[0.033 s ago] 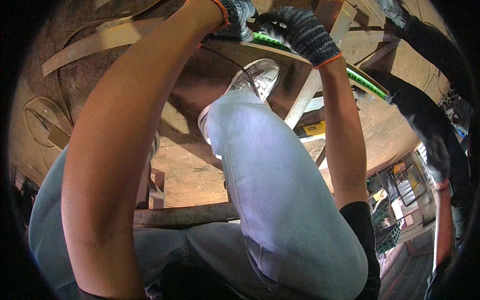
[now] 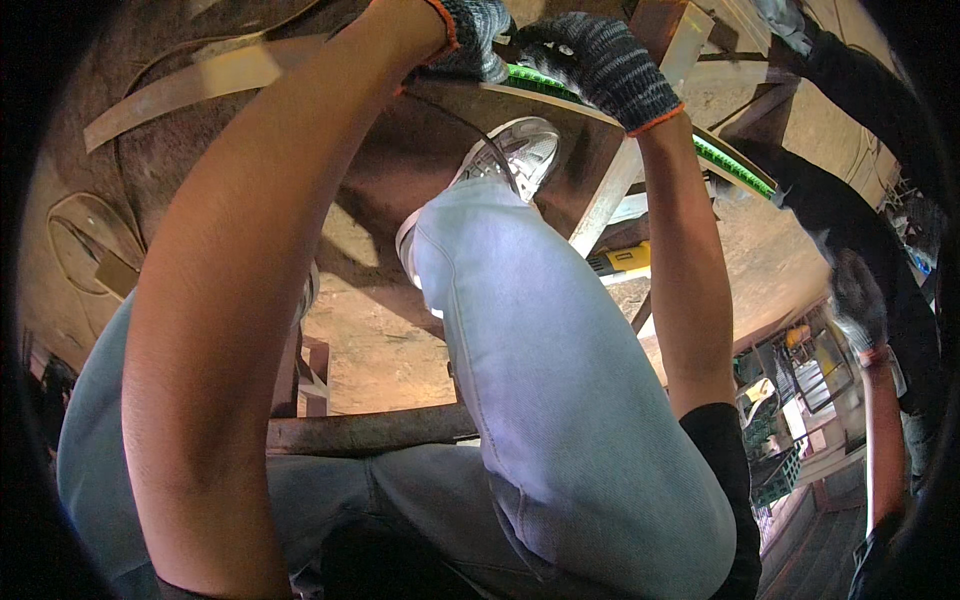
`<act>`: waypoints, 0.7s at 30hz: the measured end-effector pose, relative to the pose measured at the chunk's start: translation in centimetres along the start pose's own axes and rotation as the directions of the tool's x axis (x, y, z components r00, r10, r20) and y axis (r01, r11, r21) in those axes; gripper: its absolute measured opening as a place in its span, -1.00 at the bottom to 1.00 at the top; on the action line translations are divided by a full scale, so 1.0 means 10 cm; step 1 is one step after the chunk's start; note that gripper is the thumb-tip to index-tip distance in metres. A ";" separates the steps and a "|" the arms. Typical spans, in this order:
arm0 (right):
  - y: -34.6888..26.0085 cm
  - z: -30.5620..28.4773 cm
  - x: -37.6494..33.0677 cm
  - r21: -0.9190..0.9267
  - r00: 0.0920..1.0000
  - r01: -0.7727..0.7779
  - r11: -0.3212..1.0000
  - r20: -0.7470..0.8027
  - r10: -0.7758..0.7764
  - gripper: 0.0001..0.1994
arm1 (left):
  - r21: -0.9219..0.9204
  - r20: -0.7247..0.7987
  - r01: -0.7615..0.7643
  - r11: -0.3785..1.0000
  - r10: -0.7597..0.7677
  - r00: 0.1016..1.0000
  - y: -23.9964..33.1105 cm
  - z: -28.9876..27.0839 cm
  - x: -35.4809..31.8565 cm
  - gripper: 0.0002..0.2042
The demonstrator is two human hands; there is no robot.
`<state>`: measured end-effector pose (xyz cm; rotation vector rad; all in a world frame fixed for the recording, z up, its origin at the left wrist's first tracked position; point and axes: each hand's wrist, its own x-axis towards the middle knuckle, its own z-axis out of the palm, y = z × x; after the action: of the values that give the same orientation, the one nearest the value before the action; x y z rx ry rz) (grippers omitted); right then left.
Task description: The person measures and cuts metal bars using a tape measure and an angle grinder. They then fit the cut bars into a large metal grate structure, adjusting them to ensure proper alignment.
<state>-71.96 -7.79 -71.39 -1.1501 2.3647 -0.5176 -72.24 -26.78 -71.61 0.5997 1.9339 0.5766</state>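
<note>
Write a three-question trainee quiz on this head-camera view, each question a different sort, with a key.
1. True or false: both hands, the left hand and the right hand, wear knitted gloves.
2. The long level under the hands is which colour? A red, B green, C blue.
3. Fill in: the shoe rests on a brown ____.

Key: 1 true. 2 B. 3 panel.

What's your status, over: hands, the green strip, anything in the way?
Left hand and right hand, both gloved, on green strip at plank edge. Own raised knee and shoe crowd below.
</note>
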 end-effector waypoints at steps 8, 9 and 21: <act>-0.05 -0.15 0.05 -0.135 0.994 0.059 0.989 0.096 -0.047 -0.85 | 0.018 -0.073 -0.003 1.000 0.005 0.997 0.04 -0.07 -0.09 -0.53; -0.05 -0.16 0.06 -0.139 0.994 0.061 0.988 0.101 -0.048 -0.85 | -0.001 -0.037 0.018 1.000 -0.018 0.999 0.04 -0.08 -0.09 -0.52; -0.04 -0.24 0.01 0.134 0.990 -0.031 0.991 -0.131 0.049 -0.81 | 0.006 0.046 0.029 1.000 -0.029 0.999 0.07 -0.14 -0.09 -0.47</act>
<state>-73.07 -7.74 -69.21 -1.0359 2.4198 -0.7457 -73.06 -27.03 -69.98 0.5830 1.8987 0.5353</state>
